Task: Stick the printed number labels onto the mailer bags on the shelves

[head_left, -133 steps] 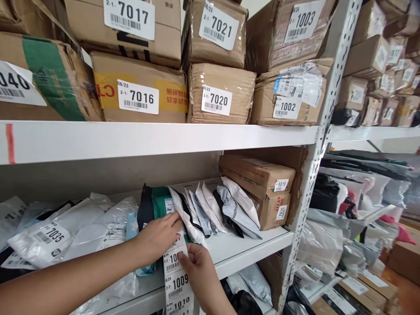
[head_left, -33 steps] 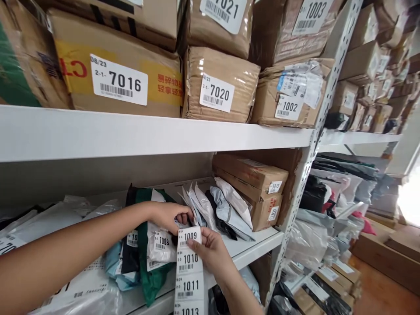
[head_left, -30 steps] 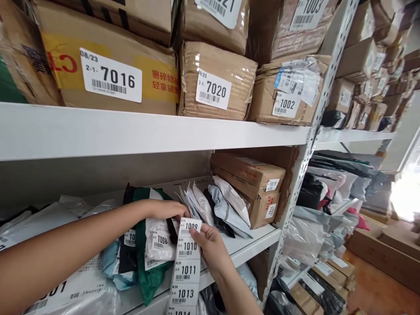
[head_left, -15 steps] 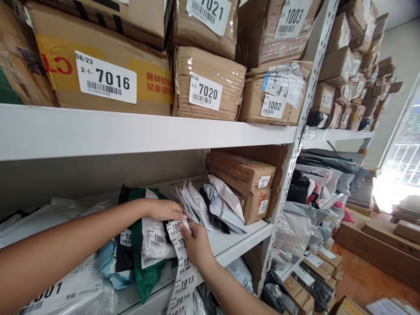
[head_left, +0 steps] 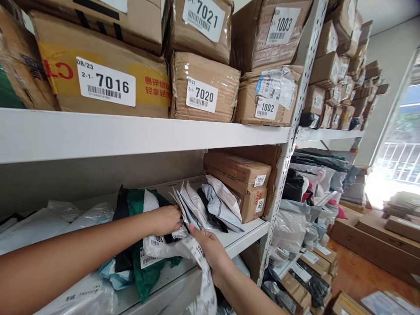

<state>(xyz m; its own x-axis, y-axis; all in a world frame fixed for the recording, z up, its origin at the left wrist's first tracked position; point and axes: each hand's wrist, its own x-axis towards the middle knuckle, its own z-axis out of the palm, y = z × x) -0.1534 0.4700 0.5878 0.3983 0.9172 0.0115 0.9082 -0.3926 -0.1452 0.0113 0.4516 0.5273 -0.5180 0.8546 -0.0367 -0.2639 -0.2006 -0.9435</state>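
My left hand [head_left: 167,219] is closed, its fingertips curled down against a small black parcel [head_left: 170,238]. A white sticker [head_left: 180,234] shows just below those fingers; what they pinch, if anything, is hidden. My right hand [head_left: 211,248] grips a long strip of number labels [head_left: 205,273], which hangs down in a blurred curve. To the left stand a white mailer bag [head_left: 151,251] with a 1008 label and a green bag [head_left: 137,236]. Several thin grey and white mailers [head_left: 195,208] lean together just behind my hands.
Above my hands runs the white upper shelf edge [head_left: 144,134], bearing labelled cartons such as 7020 [head_left: 205,70]. Two stacked brown boxes [head_left: 244,183] sit beside a perforated upright post [head_left: 286,175]. Large clear-wrapped parcels [head_left: 82,293] lie at left; more cartons [head_left: 377,249] stand on the floor at right.
My left hand has come off the label strip and curled over the black parcel. My right hand has moved slightly right and down, swinging the strip so its printed numbers turn away.
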